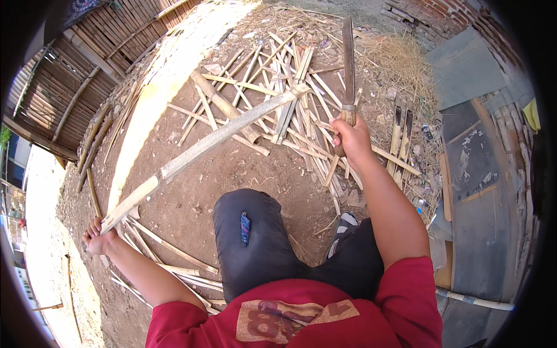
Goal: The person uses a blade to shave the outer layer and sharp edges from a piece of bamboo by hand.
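Observation:
A long split bamboo strip [220,139] runs slantwise from the lower left up to the middle of the view. Its near end is gripped by my left hand [100,236], fingers wrapped round it. My right hand [350,137] is closed on the wooden handle of a machete [348,64], whose dark blade points up and away. The blade stands apart from the strip's far end, to its right. Beneath the strip, a thick bamboo pole [223,104] lies on the dirt among many split pieces [296,116].
More bamboo strips [168,249] lie beside my left forearm. Dry straw [400,64] is heaped at the far right. Grey sheets [484,191] lie along the right side, by a brick wall [452,11]. A bamboo fence [125,35] stands at the far left.

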Demonstrator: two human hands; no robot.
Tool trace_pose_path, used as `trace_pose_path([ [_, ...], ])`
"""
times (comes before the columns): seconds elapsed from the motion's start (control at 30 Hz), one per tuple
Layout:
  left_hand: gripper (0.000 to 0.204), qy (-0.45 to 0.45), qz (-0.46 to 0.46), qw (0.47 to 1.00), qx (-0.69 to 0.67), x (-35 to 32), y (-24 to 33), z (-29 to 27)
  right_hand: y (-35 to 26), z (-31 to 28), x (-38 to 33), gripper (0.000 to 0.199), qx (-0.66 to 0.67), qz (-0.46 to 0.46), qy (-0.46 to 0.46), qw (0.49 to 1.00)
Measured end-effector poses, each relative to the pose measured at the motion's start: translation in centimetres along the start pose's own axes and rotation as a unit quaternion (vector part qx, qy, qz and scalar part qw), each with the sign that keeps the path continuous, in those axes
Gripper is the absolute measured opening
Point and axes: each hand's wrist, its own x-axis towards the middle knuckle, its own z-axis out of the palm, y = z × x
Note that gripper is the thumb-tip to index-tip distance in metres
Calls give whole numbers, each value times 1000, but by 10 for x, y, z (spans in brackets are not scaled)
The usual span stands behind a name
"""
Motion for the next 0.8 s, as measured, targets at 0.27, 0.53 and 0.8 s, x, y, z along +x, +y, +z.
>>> trace_pose_path([
  [0.27,35,-167,-69,979,-96,-47,18,63,-37,-68,-41,29,168,-30,53,984],
  [0.53,29,-269,-105,947,-143,-86,41,102,-52,-113,-51,21,288,-78,43,954],
  [0.8,28,-294,-137,933,-155,-113,48,108,-59,-131,-57,24,347,-114,29,931],
])
